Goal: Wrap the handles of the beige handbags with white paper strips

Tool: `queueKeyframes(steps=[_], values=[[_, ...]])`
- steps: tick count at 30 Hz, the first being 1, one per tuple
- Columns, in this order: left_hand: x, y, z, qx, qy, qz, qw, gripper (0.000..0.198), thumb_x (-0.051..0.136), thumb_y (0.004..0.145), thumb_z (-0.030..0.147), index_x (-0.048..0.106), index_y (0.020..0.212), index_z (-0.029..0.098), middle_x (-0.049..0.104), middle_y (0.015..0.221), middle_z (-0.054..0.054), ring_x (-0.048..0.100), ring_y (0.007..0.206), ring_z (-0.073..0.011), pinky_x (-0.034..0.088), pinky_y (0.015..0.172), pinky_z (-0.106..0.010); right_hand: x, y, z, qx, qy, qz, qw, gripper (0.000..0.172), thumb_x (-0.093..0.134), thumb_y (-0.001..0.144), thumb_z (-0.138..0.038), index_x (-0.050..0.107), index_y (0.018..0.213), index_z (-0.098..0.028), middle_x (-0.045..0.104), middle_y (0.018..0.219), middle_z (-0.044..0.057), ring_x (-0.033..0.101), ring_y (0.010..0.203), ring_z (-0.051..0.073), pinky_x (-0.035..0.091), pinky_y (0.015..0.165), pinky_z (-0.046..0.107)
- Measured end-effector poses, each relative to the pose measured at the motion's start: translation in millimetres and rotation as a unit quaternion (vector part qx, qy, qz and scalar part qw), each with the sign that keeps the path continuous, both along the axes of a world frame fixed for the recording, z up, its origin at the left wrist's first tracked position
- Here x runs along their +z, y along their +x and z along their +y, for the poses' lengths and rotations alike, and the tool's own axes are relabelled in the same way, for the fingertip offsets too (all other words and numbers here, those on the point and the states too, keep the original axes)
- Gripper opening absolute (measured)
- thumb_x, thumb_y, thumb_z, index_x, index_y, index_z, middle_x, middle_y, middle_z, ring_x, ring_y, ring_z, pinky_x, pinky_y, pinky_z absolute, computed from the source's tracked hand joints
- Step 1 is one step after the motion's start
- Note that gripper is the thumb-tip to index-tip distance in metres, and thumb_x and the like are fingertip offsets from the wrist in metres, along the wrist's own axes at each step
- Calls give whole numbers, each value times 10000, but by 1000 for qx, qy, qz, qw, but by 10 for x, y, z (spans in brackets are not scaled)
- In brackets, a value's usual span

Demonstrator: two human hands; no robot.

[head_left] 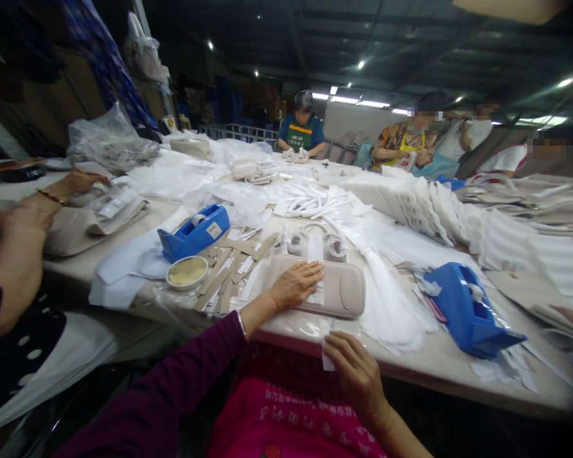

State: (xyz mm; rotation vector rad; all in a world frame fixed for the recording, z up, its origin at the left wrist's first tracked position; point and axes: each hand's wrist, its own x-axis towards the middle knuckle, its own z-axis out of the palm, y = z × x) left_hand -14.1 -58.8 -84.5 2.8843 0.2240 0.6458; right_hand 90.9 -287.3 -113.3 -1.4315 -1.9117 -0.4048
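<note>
- The person's left hand (298, 284) lies flat, fingers together, on the beige case (348, 287) near the table's (405, 366) near edge.
- The right hand (356, 369) — nearer — pinches a white strip (328, 361).
- Blue tape dispensers (468, 305) flank the case, left and right.

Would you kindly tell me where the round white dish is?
In the head view, the dish is left of centre, just in front of the leftmost blue tape dispenser, beside the beige strips.

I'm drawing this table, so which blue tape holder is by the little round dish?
The left blue tape holder, just behind the round dish. The right blue tape holder stands apart, past the white sheets.
</note>
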Motion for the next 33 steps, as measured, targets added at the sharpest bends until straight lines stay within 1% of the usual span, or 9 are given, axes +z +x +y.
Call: queueKeyframes(steps=[3, 5, 17, 19, 21, 24, 27, 29, 33], values=[[-8, -11, 1, 2, 6, 3, 1000, 481, 546, 865, 276, 465, 1333, 197, 384, 1469, -99, 311, 1381, -186, 226, 1152, -400, 167, -160, 31, 9, 4, 2, 1000, 279, 441, 886, -63, 652, 1012, -195, 687, 924, 86, 636, 932, 215, 550, 792, 372], [-17, -13, 6, 1, 8, 2, 1000, 505, 562, 853, 295, 461, 1337, 191, 374, 1476, -95, 300, 1386, -186, 209, 1159, -389, 222, -265, 41, 9, -6, 1, 1000, 247, 449, 900, -90, 661, 974, -193, 687, 880, 76, 638, 888, 204, 542, 764, 348], [-43, -14, -1, 10, 30, 4, 999, 526, 560, 852, 328, 449, 1343, 174, 353, 1488, -102, 263, 1402, -192, 171, 1167, -376, 278, -578, 72, -8, -30, 18, 999, 293, 386, 913, -61, 659, 889, -167, 684, 820, 61, 616, 809, 173, 482, 742, 297], [-41, -13, 1, 9, 32, 3, 999, 534, 556, 856, 337, 441, 1347, 162, 350, 1489, -108, 257, 1404, -193, 169, 1168, -371, 321, -591, 81, 2, -47, 15, 999, 279, 395, 918, -80, 657, 872, -166, 676, 797, 59, 609, 789, 168, 470, 729, 290], [-42, -9, 3, 9, 32, 2, 999, 534, 552, 859, 335, 438, 1349, 155, 344, 1492, -111, 250, 1407, -194, 171, 1167, -372, 425, -554, 150, 23, -71, 13, 997, 258, 417, 922, -110, 656, 848, -171, 662, 765, 49, 595, 750, 156, 453, 701, 275], [-51, -6, -2, 7, 26, -4, 1000, 523, 545, 862, 324, 443, 1341, 141, 347, 1489, -121, 260, 1402, -205, 181, 1165, -388, 668, -364, 419, 27, -100, 41, 994, 256, 435, 927, -143, 666, 828, -191, 652, 776, 35, 576, 732, 138, 426, 687, 256], [-60, -35, -20, -2, 11, -19, 1000, 495, 503, 860, 208, 437, 1345, 135, 398, 1458, -122, 319, 1374, -202, 223, 1155, -398, 851, -41, 847, -27, -112, 103, 988, 212, 498, 903, -179, 691, 824, -215, 639, 831, 25, 574, 773, 135, 419, 711, 244], [-67, -79, -34, -19, -13, -38, 999, 463, 469, 842, 126, 481, 1304, 148, 474, 1402, -106, 372, 1341, -190, 257, 1147, -392, 864, 185, 1146, -65, -121, 147, 979, 166, 565, 861, -211, 699, 764, -217, 604, 771, 9, 564, 737, 135, 416, 691, 242], [-96, -170, -41, -53, -73, -77, 993, 323, 445, 845, 95, 586, 1130, 156, 595, 1227, -89, 469, 1244, -184, 340, 1112, -364, 718, 489, 1580, -94, -181, 182, 962, 144, 617, 795, -206, 681, 666, -207, 552, 684, -22, 540, 640, 116, 390, 629, 232]])
